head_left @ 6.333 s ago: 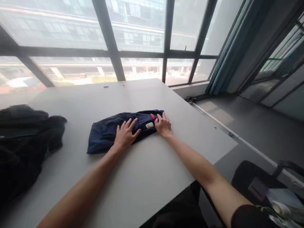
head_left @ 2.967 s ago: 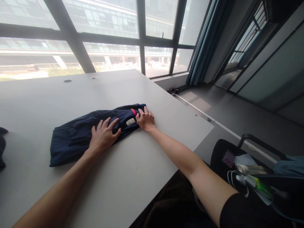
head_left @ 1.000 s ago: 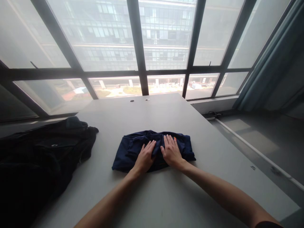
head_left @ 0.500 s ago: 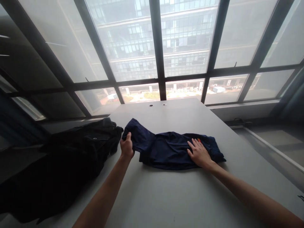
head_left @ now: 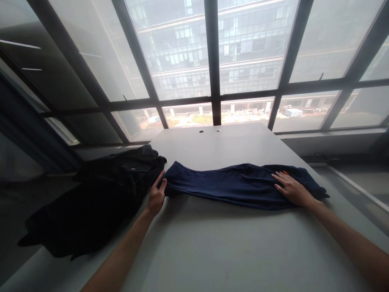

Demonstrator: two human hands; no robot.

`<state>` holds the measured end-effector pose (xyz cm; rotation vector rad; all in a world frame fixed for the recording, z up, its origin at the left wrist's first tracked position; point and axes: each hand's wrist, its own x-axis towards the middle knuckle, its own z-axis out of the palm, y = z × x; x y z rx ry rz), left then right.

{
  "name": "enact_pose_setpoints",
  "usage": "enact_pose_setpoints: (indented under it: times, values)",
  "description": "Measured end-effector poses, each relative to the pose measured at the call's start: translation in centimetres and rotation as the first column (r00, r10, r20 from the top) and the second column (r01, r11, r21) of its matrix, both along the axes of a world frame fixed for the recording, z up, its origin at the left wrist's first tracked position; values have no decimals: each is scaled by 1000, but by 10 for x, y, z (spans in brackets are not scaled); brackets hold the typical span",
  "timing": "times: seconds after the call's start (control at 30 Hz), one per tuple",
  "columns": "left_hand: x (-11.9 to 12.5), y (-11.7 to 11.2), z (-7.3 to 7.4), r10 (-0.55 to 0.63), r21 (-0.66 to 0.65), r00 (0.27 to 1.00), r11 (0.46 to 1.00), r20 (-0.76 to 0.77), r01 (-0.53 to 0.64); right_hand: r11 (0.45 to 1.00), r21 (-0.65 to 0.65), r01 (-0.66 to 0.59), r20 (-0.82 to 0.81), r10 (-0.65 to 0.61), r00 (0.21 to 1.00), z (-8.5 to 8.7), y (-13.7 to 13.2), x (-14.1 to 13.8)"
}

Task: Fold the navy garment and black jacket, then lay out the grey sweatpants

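The long navy-blue cloth garment (head_left: 234,184) lies stretched out in front of me on the pale grey table (head_left: 231,247). Its long axis runs from side to side, roughly along the table's far edge and across the line of my forearms. Its left end narrows to a tapered tip, while its right end is broader and more rumpled.

My right hand (head_left: 291,191) is open and flat, palm down, with the fingers spread, resting on top of the garment close to its right end. A small orange-red mark (head_left: 285,173) shows just past my fingertips. Of my two hands, this one is nearer the garment's middle and has more of the cloth under it.

My left hand (head_left: 157,195) sits at the garment's narrow left end, with the fingers curled against the cloth. From this view, I cannot tell whether it is actually pinching the fabric or only touching it. Most of the garment's length stretches between my two hands, and both arms reach towards it from the near side.

Just beside the garment's left end lies a rumpled heap of black fabric (head_left: 103,198). Beyond the garment, the table has two small round holes (head_left: 201,131), and past them stands a dark-framed window (head_left: 213,61) looking out on a multi-storey glass building (head_left: 249,40).
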<state>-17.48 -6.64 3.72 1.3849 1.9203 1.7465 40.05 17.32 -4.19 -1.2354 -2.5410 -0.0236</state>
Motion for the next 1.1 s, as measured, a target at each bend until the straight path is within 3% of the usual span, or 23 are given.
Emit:
enact_pose_setpoints:
  times: [0.07,0.13,0.23,0.3,0.4,0.47,0.57,0.7,0.77,0.83,0.9,0.97,1.03,1.1]
  values:
    - [-5,-6,4,-141,-106,963,987,-232,119,1000,5,3,-14,-3,1000,-3,2,3]
    - [-12,-10,4,-322,-248,868,939,-379,240,1000,8,6,-24,-6,1000,-5,3,5]
    - [-21,-13,-5,-451,-405,753,875,-479,267,1000,21,5,-32,-5,999,-8,4,5]
    - [-22,-13,-13,-432,-426,751,878,-500,221,999,32,3,-25,-3,1000,-6,3,2]
    - [-17,-7,-22,-317,-357,791,924,-523,135,999,17,31,10,-31,999,1,-3,-5]
    - [-11,-2,-23,-313,-338,785,930,-534,141,999,-6,40,37,-40,999,8,-7,-9]
    - [-3,6,-16,-333,-291,761,936,-557,196,999,-23,22,66,-20,998,14,-8,-9]
    - [1,14,1,-194,-120,812,981,-550,154,1000,-23,0,68,1,998,12,-3,10]
    - [-2,15,7,-251,-162,811,968,-528,194,1000,-13,-4,57,5,998,6,2,26]
    - [-10,13,9,-393,-284,764,917,-511,281,1000,-10,5,42,-5,999,0,8,42]
    - [-21,8,7,-463,-363,713,881,-526,304,1000,-18,22,27,-22,999,-6,13,57]
    - [-33,2,3,-410,-348,707,906,-577,242,999,-31,44,10,-44,999,-10,16,69]
    - [-42,-7,-1,-238,-250,714,964,-658,90,997,-48,55,-10,-56,998,-13,18,78]
    - [-43,-17,-3,-85,-194,669,977,-738,-89,997,-67,48,-38,-50,998,-16,20,85]
